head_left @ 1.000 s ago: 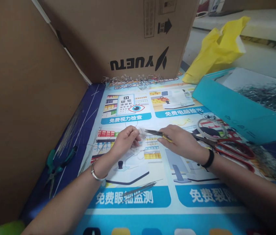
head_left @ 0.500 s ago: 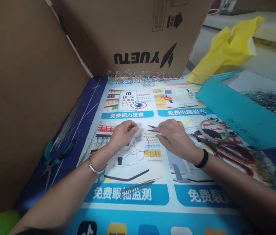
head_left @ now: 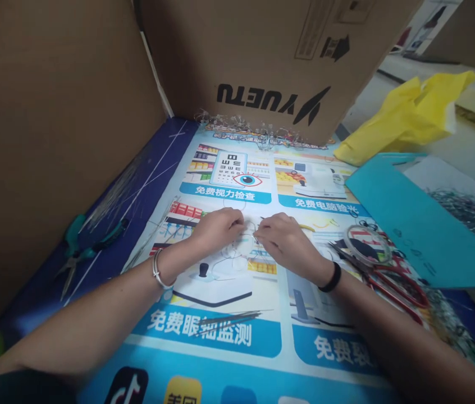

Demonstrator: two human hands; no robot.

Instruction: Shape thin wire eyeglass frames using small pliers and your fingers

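My left hand [head_left: 222, 229] is closed in a pinch on a thin wire, and loose loops of the wire [head_left: 234, 259] hang below it over the printed sheet. Close beside it on the right, my right hand [head_left: 287, 238] is closed with its fingertips at the same wire. It also holds a slim pointed tool, probably tweezers, mostly hidden by the hand; a dark tip [head_left: 263, 217] shows above the fingers and a yellow strip [head_left: 307, 228] shows behind them. Straight dark wires [head_left: 231, 321] lie in a small bundle nearer to me.
Teal-handled pliers [head_left: 78, 252] and fine wires [head_left: 115, 191] lie left. At right are red-handled scissors [head_left: 393, 286], a clear round spool [head_left: 368, 245] and a blue box lid [head_left: 423, 219]. Cardboard walls [head_left: 263, 50] stand behind and left, with tangled wire pieces [head_left: 246, 126] along the base.
My right hand has moved left, close to my left hand, and its fingers now meet the wire. The tool's tips have turned mostly out of sight. The camera view has tilted.
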